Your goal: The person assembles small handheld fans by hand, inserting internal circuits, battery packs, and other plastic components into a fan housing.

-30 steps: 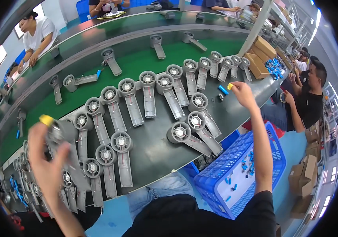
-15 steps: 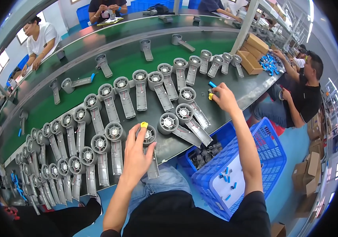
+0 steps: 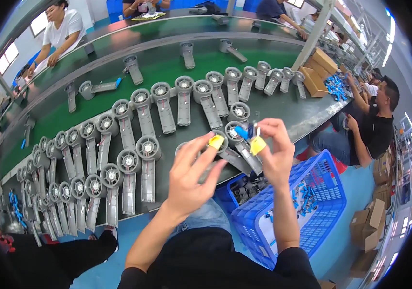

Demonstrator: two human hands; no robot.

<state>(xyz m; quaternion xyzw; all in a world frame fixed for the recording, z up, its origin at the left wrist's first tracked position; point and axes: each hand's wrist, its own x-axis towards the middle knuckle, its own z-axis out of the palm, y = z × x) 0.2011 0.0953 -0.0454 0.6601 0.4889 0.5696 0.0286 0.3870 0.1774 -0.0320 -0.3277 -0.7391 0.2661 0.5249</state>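
Note:
My right hand (image 3: 277,151) pinches a small blue cylindrical battery (image 3: 241,132) above the bench, with a yellow wrap on its thumb tip. Something small and dark beside the battery is too blurred to name. To its left, my left hand (image 3: 191,176) is empty, thumb and index finger apart; a yellow wrap covers the index fingertip. Beneath and behind the hands lie grey handheld-fan shells: one round-headed shell (image 3: 238,112) just beyond them, another fan shell (image 3: 148,148) left of my left hand. A shell under my left fingers is mostly hidden.
Rows of grey fan shells (image 3: 183,85) line the dark bench beside a green conveyor belt (image 3: 160,61). A blue crate (image 3: 333,192) with blue batteries stands at my right, next to a blue bin of dark parts (image 3: 247,190). A co-worker (image 3: 382,123) sits at right near cardboard boxes (image 3: 314,82).
My right hand has come left and nearer, lifting the blue battery off the bench. My left hand has moved right toward it, away from the shell it was over. The whole view has shifted slightly.

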